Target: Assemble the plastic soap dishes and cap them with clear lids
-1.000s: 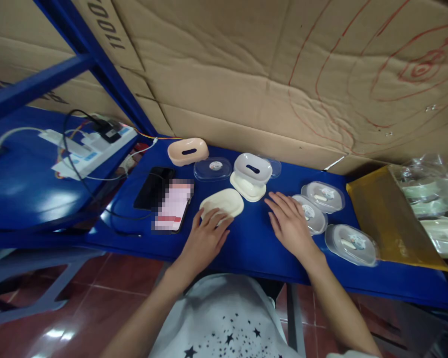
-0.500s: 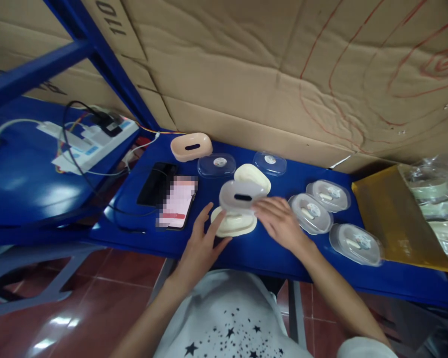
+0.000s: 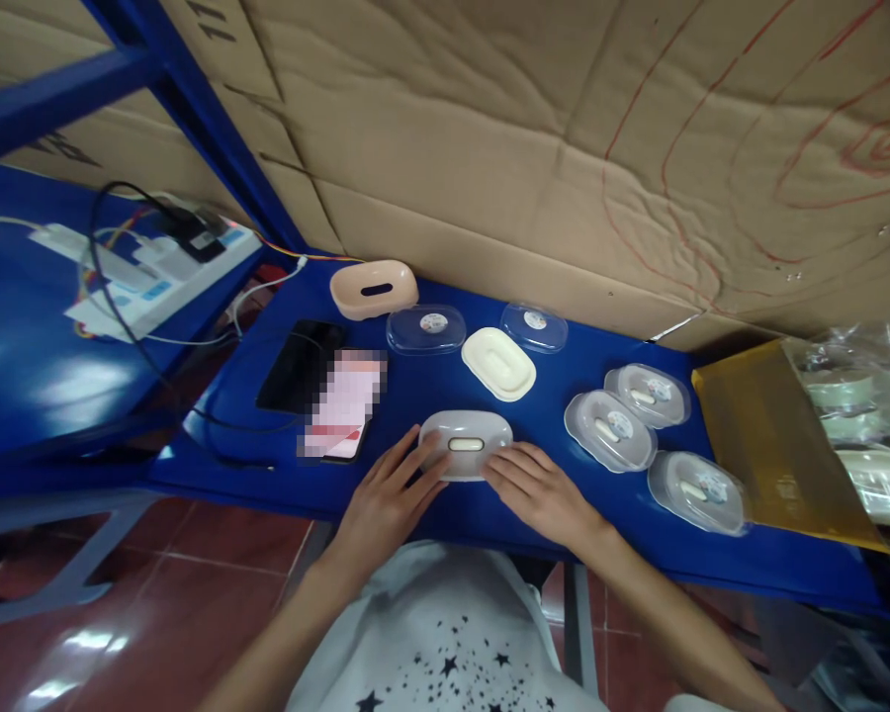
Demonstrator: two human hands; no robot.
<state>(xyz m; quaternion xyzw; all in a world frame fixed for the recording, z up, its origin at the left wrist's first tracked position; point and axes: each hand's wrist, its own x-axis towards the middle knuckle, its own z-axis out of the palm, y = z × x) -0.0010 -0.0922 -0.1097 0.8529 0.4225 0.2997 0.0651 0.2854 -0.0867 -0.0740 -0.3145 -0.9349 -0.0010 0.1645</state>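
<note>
A translucent grey oval dish (image 3: 466, 427) lies over a cream base at the near edge of the blue table, and a cream bar shows through its slot. My left hand (image 3: 395, 489) rests its spread fingers on the dish's left side. On the right side, the fingers of my right hand (image 3: 540, 487) lie together along the rim, gripping it. Just behind is a loose cream oval base (image 3: 499, 364). Two clear lids with round stickers, a left one (image 3: 425, 329) and a right one (image 3: 534, 327), lie farther back, beside a peach dish (image 3: 375, 290).
Three lidded dishes (image 3: 610, 430) stand to the right, before an open carton (image 3: 771, 435) of wrapped items. At left are a black phone (image 3: 301, 366), a lit phone (image 3: 345, 405), cables and a power strip (image 3: 163, 287). Cardboard (image 3: 445, 148) walls the back.
The grey dish has come down from above the cream base onto it. Both hands have moved in, my left onto its left side and my right lower with it. The view has shifted slightly.
</note>
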